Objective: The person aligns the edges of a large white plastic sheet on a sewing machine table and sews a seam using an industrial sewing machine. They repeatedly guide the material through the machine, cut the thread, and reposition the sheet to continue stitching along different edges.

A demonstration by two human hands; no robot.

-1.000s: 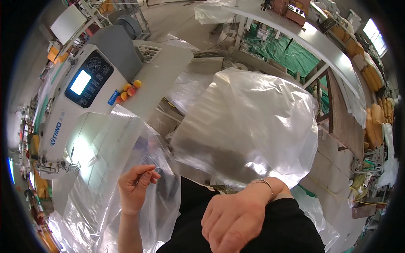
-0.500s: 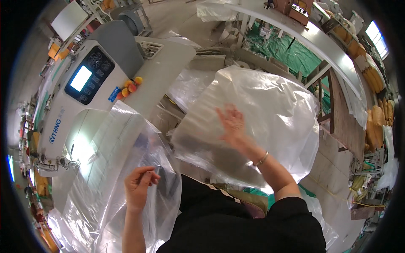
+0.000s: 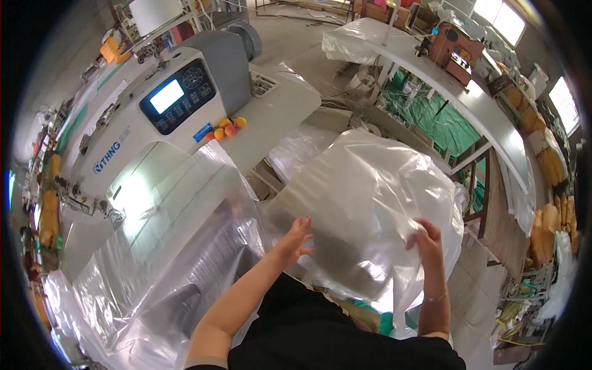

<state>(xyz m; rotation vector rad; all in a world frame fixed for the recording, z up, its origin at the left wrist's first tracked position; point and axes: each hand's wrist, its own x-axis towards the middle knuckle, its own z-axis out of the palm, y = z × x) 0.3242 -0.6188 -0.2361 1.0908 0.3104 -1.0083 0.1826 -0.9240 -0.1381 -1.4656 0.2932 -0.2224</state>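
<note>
A pile of large clear plastic sheets (image 3: pixel 357 179) lies in front of me, right of the middle, its surface wrinkled and shiny. At its near right side my right hand (image 3: pixel 427 239) is closed on the top sheet, and a raised fold hangs down below the fingers. My left hand (image 3: pixel 293 244) is at the pile's near left edge, thumb and fingers apart, with nothing in it. To the left, another clear plastic sheet (image 3: pixel 179 216) is spread over the sewing machine's table and droops toward me.
A white industrial sewing machine (image 3: pixel 132 132) with a lit screen stands at the left. Small orange-yellow fruits (image 3: pixel 225 128) decorate its base. Behind the pile are a long white table (image 3: pixel 475 105), a brown machine (image 3: pixel 456 52) and green sheeting (image 3: pixel 425 105). Orange bundles (image 3: pixel 546 228) stand far right.
My right hand has moved from above the pile to its near right side and lifted a sheet there. My left hand has swung right, from the left sheet to the pile, and opened.
</note>
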